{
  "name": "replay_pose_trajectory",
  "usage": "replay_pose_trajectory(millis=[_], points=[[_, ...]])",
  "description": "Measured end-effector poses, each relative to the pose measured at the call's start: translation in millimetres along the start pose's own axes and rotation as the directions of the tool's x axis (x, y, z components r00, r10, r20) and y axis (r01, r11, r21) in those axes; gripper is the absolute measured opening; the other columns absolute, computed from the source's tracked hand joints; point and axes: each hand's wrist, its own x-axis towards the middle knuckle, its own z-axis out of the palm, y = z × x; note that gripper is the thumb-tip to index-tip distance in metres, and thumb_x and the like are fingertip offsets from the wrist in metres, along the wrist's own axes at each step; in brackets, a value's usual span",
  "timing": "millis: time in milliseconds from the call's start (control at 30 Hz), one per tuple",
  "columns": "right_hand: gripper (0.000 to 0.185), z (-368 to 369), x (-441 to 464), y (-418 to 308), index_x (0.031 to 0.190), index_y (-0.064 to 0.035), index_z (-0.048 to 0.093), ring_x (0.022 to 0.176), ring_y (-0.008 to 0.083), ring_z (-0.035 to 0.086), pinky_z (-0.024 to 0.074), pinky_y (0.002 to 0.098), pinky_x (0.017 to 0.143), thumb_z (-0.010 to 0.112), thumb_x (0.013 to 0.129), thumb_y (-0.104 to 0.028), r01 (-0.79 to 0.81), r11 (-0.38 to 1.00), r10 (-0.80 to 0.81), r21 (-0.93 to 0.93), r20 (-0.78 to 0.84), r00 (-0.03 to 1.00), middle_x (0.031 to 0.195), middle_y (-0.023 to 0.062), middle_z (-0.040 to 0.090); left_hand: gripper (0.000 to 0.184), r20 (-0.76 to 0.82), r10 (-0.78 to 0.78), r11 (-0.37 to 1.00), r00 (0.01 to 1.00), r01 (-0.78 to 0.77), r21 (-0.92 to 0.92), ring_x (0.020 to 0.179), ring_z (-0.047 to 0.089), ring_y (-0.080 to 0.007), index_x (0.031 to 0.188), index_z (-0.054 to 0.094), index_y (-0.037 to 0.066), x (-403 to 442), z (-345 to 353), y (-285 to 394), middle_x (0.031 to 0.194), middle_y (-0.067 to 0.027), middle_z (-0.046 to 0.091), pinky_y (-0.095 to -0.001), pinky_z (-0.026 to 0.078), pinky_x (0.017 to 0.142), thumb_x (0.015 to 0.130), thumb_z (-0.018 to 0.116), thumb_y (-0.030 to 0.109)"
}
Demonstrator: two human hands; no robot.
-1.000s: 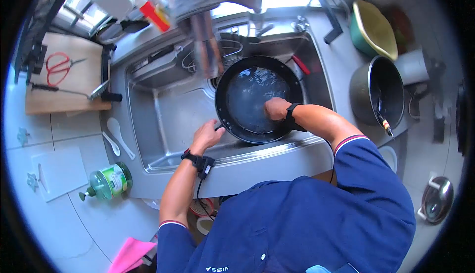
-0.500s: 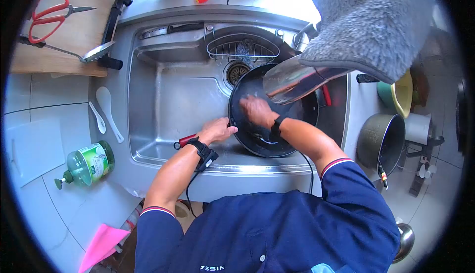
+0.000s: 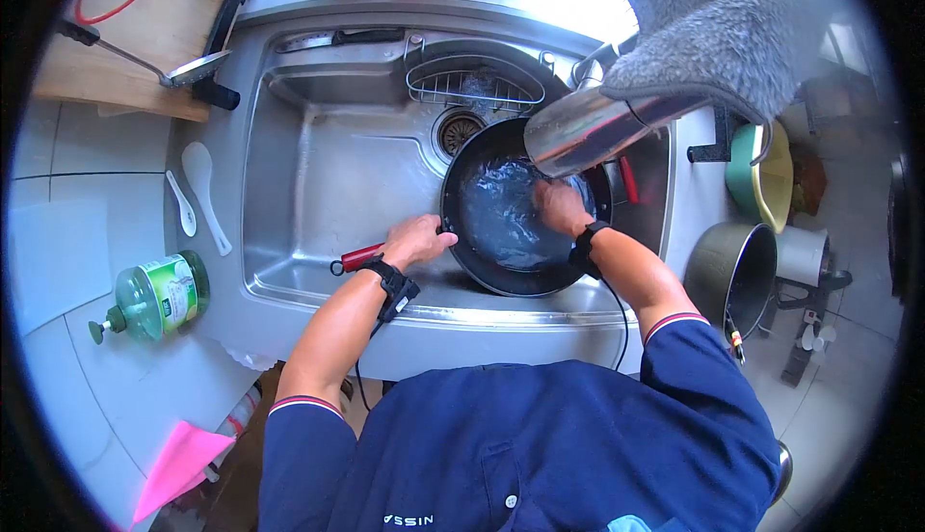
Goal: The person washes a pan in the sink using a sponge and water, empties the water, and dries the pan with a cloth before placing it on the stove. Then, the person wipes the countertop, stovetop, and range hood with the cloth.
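In the sink's right half sits a black wok, with stirred, bluish water inside it. My left hand is closed around the wok's red-ended handle at the left rim. Inside the pan, my right hand dips into the water near the right wall. Its fingers are blurred and partly under the surface, so whether they hold anything is hidden. A shiny metal faucet spout hangs over the pan, with a grey fluffy cloth draped on it.
Beside the sink lie a white rice paddle, a spoon and a green soap bottle. A knife rests along the back ledge. At right stand a dark pot and a green-yellow basin.
My right hand has moved right across the pan, away from its middle. The water now shows ripples and bright glints. My left hand still grips the handle.
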Motion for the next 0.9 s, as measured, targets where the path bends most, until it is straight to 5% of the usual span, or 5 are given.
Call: replay_pose_trajectory(millis=[400,633,733,833,900], points=[[0.026,25,-50,-51,0.104,-0.0064,0.066,0.093,0.0407,0.069,0.0566,0.0497,0.078,0.059,0.079,-0.006,0.178,0.984,-0.171,0.005,0.303,0.937,0.096,0.0223,0.071,0.049,-0.036,0.019,0.999,0.999,-0.018,0.044,0.113,0.062,-0.0391,0.117,0.070,0.008,11,9,-10,0.118,-0.0212,0.068,-0.0489,0.049,0.095,0.090,0.062,0.049],[0.018,34,-14,-112,0.101,-0.0053,0.063,0.092,0.0420,0.067,0.0544,0.0517,0.076,0.058,0.083,-0.008,0.348,0.917,-0.348,0.195,-0.037,0.937,0.102,0.0204,0.065,0.045,-0.038,0.015,1.000,0.999,-0.014,0.024,0.108,0.064,-0.0404,0.114,0.070,0.007,7,4,-7,0.114,-0.0214,0.070,-0.0482,0.050,0.092,0.089,0.062,0.044],[0.015,8,13,-117,0.099,-0.0074,0.062,0.099,0.0415,0.064,0.0522,0.0518,0.081,0.057,0.086,-0.011,0.264,0.946,-0.256,0.186,-0.069,0.964,0.102,0.0194,0.064,0.045,-0.030,0.038,0.999,0.999,-0.038,0.003,0.107,0.064,-0.0404,0.114,0.070,0.007,14,9,-13,0.112,-0.0214,0.070,-0.0485,0.050,0.091,0.090,0.062,0.044],[0.017,12,47,-91,0.100,-0.0116,0.060,0.093,0.0385,0.064,0.0520,0.0519,0.077,0.059,0.083,-0.011,0.432,0.900,-0.414,-0.067,-0.446,0.793,0.096,0.0149,0.062,0.047,0.015,0.019,1.000,1.000,-0.018,-0.016,0.112,0.063,-0.0394,0.118,0.068,0.005,11,4,-6,0.116,-0.0217,0.069,-0.0489,0.049,0.094,0.092,0.062,0.044],[0.020,25,66,-70,0.107,-0.0104,0.062,0.101,0.0364,0.062,0.0496,0.0486,0.086,0.055,0.089,-0.015,0.429,0.903,-0.361,0.034,-0.485,0.796,0.105,0.0154,0.063,0.047,0.007,0.005,1.000,1.000,-0.005,-0.017,0.111,0.063,-0.0395,0.118,0.068,0.006,10,4,-6,0.115,-0.0217,0.069,-0.0491,0.049,0.093,0.092,0.062,0.044]])
